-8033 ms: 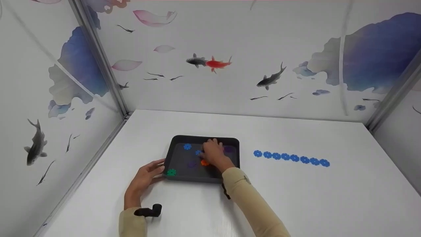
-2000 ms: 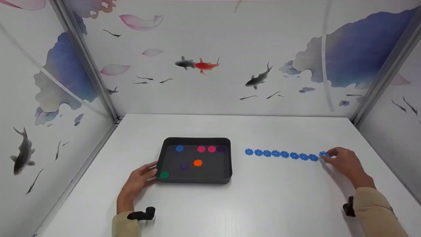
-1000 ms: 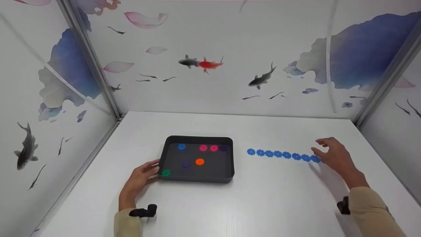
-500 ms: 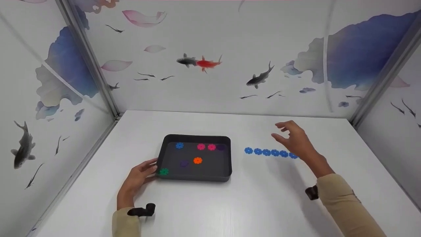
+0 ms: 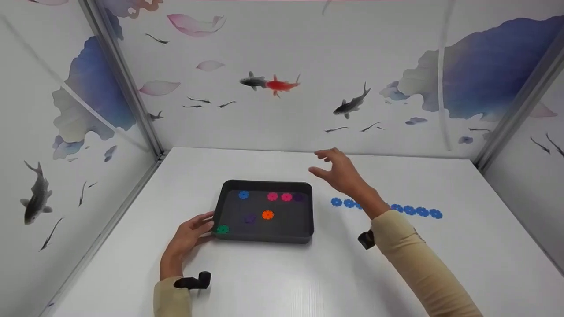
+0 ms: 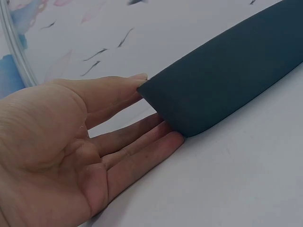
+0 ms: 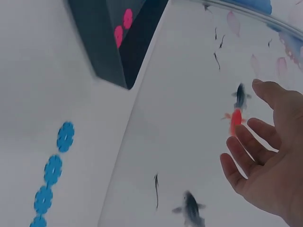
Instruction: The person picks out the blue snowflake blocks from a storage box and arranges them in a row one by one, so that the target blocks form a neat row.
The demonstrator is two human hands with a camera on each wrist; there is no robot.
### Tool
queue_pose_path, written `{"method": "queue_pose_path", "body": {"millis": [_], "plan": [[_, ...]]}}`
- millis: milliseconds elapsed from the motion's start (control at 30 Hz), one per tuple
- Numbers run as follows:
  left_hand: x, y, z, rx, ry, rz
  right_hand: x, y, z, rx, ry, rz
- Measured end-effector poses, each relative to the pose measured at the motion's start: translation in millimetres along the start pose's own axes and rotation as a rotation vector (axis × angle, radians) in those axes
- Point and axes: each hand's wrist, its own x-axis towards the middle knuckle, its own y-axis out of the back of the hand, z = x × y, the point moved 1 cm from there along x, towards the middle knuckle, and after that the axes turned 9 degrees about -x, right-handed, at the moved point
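My left hand (image 5: pixel 187 237) holds the left side of a dark grey tray (image 5: pixel 264 239); the left wrist view shows the thumb at the rim and the fingers at the bottom edge. Flower-shaped plastic discs lie in the tray: one blue disc (image 5: pixel 243 194), two pink discs (image 5: pixel 272 196), an orange disc (image 5: pixel 267 215), a green disc (image 5: pixel 223 229) and two dark purple discs (image 5: pixel 249 218). My right hand (image 5: pixel 341 171) is raised beyond the tray's right side, empty, thumb and fingers apart. To the right runs a row of blue discs (image 5: pixel 410 210), partly hidden by my right forearm.
The white table (image 5: pixel 264 281) is bounded by a back wall (image 5: pixel 308 39) and side walls printed with fish and petals. Metal posts (image 5: pixel 128 79) stand at the corners. A black wrist camera mount (image 5: pixel 194 281) sits on each sleeve.
My right hand took a blue disc from the tray, set it at the row's right end and let go. Since then it has moved left, toward the tray. The left hand stays at the tray.
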Motion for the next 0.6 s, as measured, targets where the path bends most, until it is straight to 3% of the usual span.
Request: {"method": "queue_pose_path", "body": {"millis": [300, 600], "plan": [[0.0, 0.7, 0.9, -0.011, -0.006, 0.007, 28.2, -46.6, -50.1, 0.053, 0.050, -0.043], [1.0, 1.9, -1.3, -0.024, -0.020, 0.003, 48.3, -90.2, -69.8, 0.069, 0.025, -0.087]]}}
